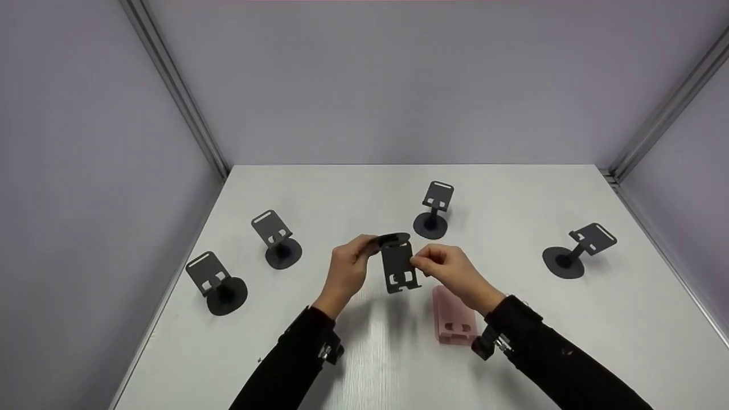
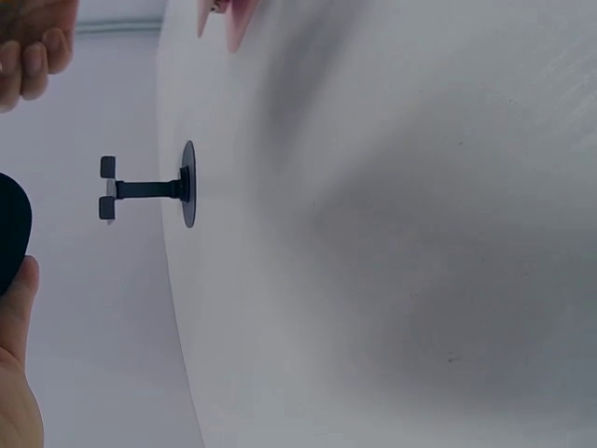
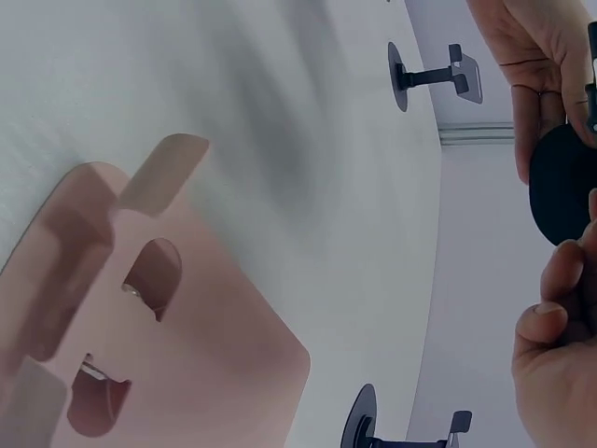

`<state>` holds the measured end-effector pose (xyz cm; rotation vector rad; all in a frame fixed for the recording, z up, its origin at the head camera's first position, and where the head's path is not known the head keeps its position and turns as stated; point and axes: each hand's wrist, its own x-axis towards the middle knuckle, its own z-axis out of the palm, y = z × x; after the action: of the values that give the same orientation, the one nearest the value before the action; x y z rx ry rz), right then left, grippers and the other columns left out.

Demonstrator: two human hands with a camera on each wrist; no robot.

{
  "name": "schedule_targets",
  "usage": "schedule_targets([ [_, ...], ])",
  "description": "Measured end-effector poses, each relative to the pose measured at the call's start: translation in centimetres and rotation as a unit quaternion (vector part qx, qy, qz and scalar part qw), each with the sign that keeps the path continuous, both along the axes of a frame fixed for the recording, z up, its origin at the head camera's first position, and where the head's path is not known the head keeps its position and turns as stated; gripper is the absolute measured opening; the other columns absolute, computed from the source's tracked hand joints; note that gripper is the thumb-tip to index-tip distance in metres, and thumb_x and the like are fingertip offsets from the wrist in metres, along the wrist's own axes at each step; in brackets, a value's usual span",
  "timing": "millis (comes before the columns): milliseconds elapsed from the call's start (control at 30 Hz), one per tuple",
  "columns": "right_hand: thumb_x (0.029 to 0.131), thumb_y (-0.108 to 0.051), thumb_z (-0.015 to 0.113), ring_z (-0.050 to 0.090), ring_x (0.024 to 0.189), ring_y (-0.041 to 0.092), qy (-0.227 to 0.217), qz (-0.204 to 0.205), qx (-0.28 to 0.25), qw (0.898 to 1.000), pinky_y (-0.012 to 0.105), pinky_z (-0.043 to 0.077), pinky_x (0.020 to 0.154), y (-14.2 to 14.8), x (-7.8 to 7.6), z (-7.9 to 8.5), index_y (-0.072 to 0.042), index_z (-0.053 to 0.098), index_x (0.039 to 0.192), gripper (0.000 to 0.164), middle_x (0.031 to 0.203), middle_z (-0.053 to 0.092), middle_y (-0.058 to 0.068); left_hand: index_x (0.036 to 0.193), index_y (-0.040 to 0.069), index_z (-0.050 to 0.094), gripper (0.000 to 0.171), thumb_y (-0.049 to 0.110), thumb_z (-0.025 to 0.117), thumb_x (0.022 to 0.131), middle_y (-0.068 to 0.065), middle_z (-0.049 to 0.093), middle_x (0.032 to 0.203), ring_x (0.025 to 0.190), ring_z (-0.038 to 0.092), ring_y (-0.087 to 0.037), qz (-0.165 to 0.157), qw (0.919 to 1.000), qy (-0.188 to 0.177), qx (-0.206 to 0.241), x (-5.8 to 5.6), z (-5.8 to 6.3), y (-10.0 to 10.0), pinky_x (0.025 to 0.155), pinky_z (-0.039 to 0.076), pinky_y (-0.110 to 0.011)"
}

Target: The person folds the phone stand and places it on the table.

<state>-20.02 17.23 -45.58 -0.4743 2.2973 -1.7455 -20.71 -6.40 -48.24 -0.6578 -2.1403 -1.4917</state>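
A black phone stand [image 1: 397, 263] is held up over the middle of the table, its slotted plate hanging below its round base. My left hand [image 1: 346, 270] grips the edge of that base, thumb and fingers on either side. With thumb and index finger, my right hand [image 1: 453, 273] pinches the right edge of the plate. In the right wrist view the dark round base [image 3: 557, 187] shows between both hands. A pink phone stand [image 1: 455, 316] lies folded on the table under my right forearm, its two cutouts and lips facing me.
Several more black phone stands stand unfolded on the white table [image 1: 353, 199]: one at the front left [image 1: 208, 272], one behind it [image 1: 272, 226], one at the back [image 1: 438, 196], one at the right [image 1: 564, 262]. Pale walls [image 1: 398, 85] enclose the table's back and sides.
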Motion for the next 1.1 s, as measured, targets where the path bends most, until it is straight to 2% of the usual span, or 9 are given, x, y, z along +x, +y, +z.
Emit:
schedule_targets([
  [133, 0.098, -0.027, 0.071, 0.055, 0.081, 0.012, -0.005, 0.011, 0.005, 1.0, 0.026, 0.045, 0.072, 0.09, 0.26, 0.06, -0.002, 0.071, 0.095, 0.025, 0.083, 0.06, -0.001, 0.104, -0.002, 0.073, 0.013, -0.001, 0.06, 0.1, -0.013, 0.077, 0.099, 0.093, 0.076, -0.027, -0.006, 0.9998, -0.006, 0.015, -0.14, 0.06, -0.21, 0.085, 0.06, -0.028],
  [333, 0.097, -0.029, 0.072, 0.053, 0.077, 0.012, -0.003, 0.022, 0.012, 1.0, 0.027, 0.045, 0.07, 0.12, 0.52, -0.03, -0.007, 0.072, 0.095, 0.022, 0.081, 0.06, -0.002, 0.105, -0.002, 0.072, 0.013, -0.001, 0.061, 0.1, -0.013, 0.077, 0.099, 0.093, 0.076, -0.025, 0.007, 0.9999, -0.008, 0.005, -0.21, 0.03, -0.48, 0.084, 0.06, -0.029],
  [667, 0.096, -0.023, 0.073, 0.054, 0.075, 0.009, 0.003, 0.038, 0.006, 0.999, 0.024, 0.044, 0.068, 0.17, 0.59, -0.37, -0.002, 0.072, 0.096, 0.02, 0.081, 0.062, -0.001, 0.104, -0.001, 0.073, 0.013, -0.001, 0.061, 0.1, -0.011, 0.077, 0.099, 0.092, 0.076, -0.025, 0.007, 0.9997, -0.014, 0.02, -0.17, 0.17, -0.63, 0.083, 0.061, -0.029],
  [900, 0.096, -0.023, 0.074, 0.057, 0.079, 0.011, -0.011, 0.049, 0.009, 0.999, 0.027, 0.048, 0.073, -0.1, 0.77, -0.32, -0.006, 0.073, 0.096, 0.017, 0.086, 0.068, 0.003, 0.105, -0.001, 0.073, 0.013, -0.001, 0.061, 0.1, -0.011, 0.077, 0.101, 0.094, 0.076, -0.023, 0.013, 0.9995, -0.022, 0.02, -0.08, 0.13, -0.52, 0.084, 0.06, -0.027],
  [1100, 0.097, -0.021, 0.072, 0.06, 0.083, 0.013, -0.013, 0.058, 0.017, 0.998, 0.027, 0.048, 0.076, -0.3, 0.72, -0.41, -0.002, 0.069, 0.096, 0.02, 0.088, 0.068, 0.001, 0.105, -0.001, 0.073, 0.013, -0.001, 0.061, 0.1, -0.012, 0.077, 0.101, 0.094, 0.076, -0.025, 0.018, 0.9986, -0.028, 0.042, 0.1, -0.01, -0.29, 0.085, 0.06, -0.027],
])
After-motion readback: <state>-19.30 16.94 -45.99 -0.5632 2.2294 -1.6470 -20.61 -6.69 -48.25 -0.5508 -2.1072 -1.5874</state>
